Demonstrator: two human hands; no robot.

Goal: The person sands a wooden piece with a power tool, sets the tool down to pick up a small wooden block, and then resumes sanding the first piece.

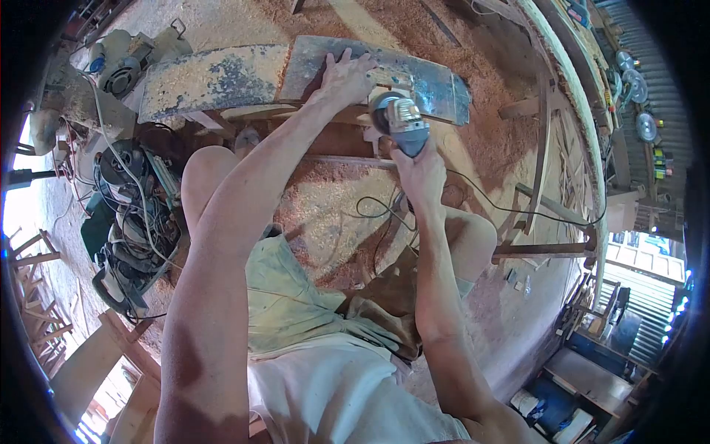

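Observation:
My right hand (421, 174) is wrapped around the body of an angle grinder (409, 132). The grinder's round disc overlaps the near edge of a low workbench (307, 66) and a small piece of light wood (383, 77). My left hand (346, 80) lies on the bench beside that wood, fingers spread and stretched away from me. The tips rest against the dark, worn bench top, just left of the grinder's head. From the tool, a black cord (510, 207) runs off to the right.
A sawdust-covered board (214, 80) extends the bench leftward. Several power tools and tangled cables (133, 214) lie on the floor at left, near a motor (122, 74). Wooden framing (543, 250) stands at right. Wood shavings (325, 222) cover the floor between my knees.

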